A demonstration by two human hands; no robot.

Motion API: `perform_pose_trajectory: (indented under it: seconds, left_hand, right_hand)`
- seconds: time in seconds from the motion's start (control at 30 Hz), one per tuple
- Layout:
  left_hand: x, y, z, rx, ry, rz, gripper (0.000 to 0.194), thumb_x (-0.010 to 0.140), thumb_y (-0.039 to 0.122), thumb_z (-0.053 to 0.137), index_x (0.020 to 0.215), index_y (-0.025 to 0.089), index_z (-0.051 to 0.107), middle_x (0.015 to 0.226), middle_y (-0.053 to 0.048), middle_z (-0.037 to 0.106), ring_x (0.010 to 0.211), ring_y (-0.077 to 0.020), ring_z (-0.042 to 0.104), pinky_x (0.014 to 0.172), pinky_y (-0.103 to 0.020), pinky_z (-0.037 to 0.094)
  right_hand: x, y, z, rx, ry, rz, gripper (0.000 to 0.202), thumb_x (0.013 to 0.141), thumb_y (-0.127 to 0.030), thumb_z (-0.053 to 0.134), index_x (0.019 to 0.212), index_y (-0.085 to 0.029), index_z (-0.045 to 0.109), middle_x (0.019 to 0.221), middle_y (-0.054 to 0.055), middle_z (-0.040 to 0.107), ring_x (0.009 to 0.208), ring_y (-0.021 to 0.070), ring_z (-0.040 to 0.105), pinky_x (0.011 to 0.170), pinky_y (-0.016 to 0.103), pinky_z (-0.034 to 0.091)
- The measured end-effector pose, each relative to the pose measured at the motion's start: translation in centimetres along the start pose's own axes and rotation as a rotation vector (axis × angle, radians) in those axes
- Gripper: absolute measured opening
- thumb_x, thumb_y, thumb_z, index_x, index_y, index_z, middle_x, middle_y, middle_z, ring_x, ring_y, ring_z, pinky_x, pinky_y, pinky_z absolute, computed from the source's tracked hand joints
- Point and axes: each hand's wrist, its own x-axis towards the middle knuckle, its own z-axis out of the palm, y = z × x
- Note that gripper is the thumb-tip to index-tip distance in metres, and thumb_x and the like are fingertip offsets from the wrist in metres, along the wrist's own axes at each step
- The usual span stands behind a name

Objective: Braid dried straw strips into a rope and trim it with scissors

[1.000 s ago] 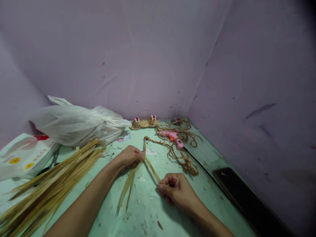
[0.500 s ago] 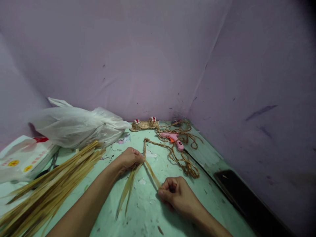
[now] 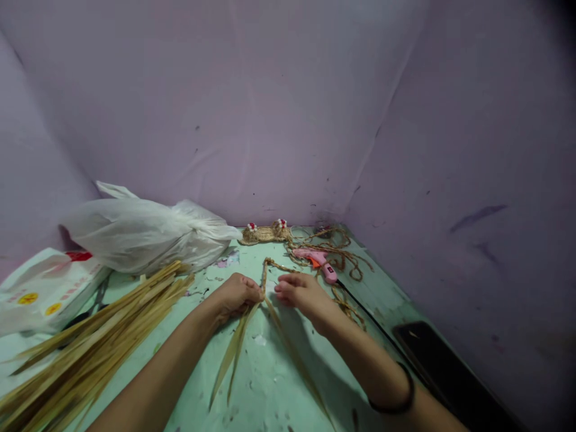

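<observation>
My left hand point(image 3: 240, 292) is closed in a pinch around a thin braided cord point(image 3: 264, 275) of dried leaf, at the point where the loose strips begin. Below its fingers, pale leaf strips point(image 3: 234, 355) fan out toward me. A longer strip point(image 3: 294, 351) runs down to the right from the same point. My right hand point(image 3: 302, 295) hovers just right of the cord, fingers slightly bent and apart, with nothing visible in them. From its bend at the top, the cord runs right and passes behind my right hand.
A pink glue gun point(image 3: 321, 264) lies among coiled cords point(image 3: 353, 258). At the back rests a woven piece point(image 3: 265, 234) with beaded flowers. Leftward are dried leaf strips point(image 3: 103, 330), a tied plastic bag point(image 3: 153, 234) and a white package point(image 3: 49, 294). A dark phone point(image 3: 450, 372) lies at right.
My right hand has let go of the long strip and moved up and left, near my left hand. The strip now hangs down toward me. My left hand keeps its pinch.
</observation>
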Motion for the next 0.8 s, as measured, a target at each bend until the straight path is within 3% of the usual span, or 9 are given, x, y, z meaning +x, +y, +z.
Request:
perform_pose_trajectory:
  seconds: [0.1,0.3,0.37,0.43,0.53,0.7,0.8]
  left_hand:
    - [0.0,0.0,-0.1,-0.015,-0.003,-0.012,0.017,0.05,0.029,0.059,0.056,0.015,0.051,0.033,0.01,0.032,0.028,-0.0019,0.018,0.033,-0.02,0.006]
    - [0.1,-0.1,-0.4,-0.053,-0.031,-0.007,0.013,0.05,0.025,0.056,0.057,0.014,0.053,0.033,0.008,0.034,0.029,-0.0024,0.018,0.035,-0.021,0.006]
    - [0.2,-0.2,-0.3,-0.04,-0.022,-0.004,0.014,0.05,0.023,0.055,0.059,0.013,0.055,0.035,0.007,0.038,0.03,-0.0026,0.019,0.035,-0.021,0.007]
    - [0.2,-0.2,-0.2,-0.01,-0.021,0.002,0.014,0.05,0.023,0.054,0.058,0.012,0.056,0.036,0.007,0.038,0.03,-0.0025,0.019,0.036,-0.021,0.007]
    - [-0.2,0.1,0.0,0.075,0.006,0.007,0.011,0.051,0.023,0.053,0.052,0.012,0.055,0.033,0.008,0.032,0.031,-0.0029,0.019,0.037,-0.021,0.01]
    - [-1.6,1.3,-0.2,0.386,0.095,0.022,0.013,0.054,0.018,0.051,0.043,0.012,0.055,0.035,0.001,0.044,0.036,-0.0063,0.031,0.041,-0.021,0.021]
    - [-2.3,1.8,0.6,0.568,0.178,0.02,0.013,0.056,0.018,0.052,0.045,0.013,0.057,0.039,-0.001,0.048,0.041,-0.0103,0.039,0.045,-0.022,0.025]
  right_hand:
    - [1.0,0.3,2.0,-0.007,-0.106,0.097,0.012,0.065,-0.013,0.053,0.053,-0.013,0.054,0.045,-0.002,0.05,0.045,0.0091,0.049,0.049,0.021,0.039]
    - [0.3,0.1,2.8,0.17,-0.217,0.308,0.017,0.069,-0.008,0.044,0.056,-0.01,0.054,0.05,0.003,0.055,0.044,0.0095,0.052,0.049,0.022,0.043]
    - [0.4,0.2,2.8,0.171,-0.22,0.294,0.016,0.067,-0.007,0.044,0.053,-0.011,0.053,0.048,0.003,0.054,0.038,0.0069,0.046,0.041,0.019,0.037]
    - [0.7,0.8,3.0,0.144,-0.188,0.253,0.017,0.064,-0.007,0.046,0.049,-0.011,0.05,0.041,-0.001,0.047,0.032,0.0035,0.033,0.033,0.016,0.023]
    - [1.1,2.0,3.1,0.122,-0.097,0.191,0.015,0.061,-0.011,0.05,0.047,-0.013,0.049,0.036,-0.005,0.04,0.03,0.0021,0.022,0.033,0.019,0.01]
    - [1.1,2.8,3.4,0.145,-0.026,0.063,0.008,0.056,-0.017,0.054,0.05,-0.012,0.053,0.039,-0.004,0.044,0.033,0.0025,0.025,0.036,0.02,0.012]
    - [0.8,2.7,3.5,0.186,-0.018,0.06,0.008,0.054,-0.018,0.054,0.048,-0.012,0.054,0.037,-0.004,0.044,0.034,0.003,0.026,0.038,0.021,0.014]
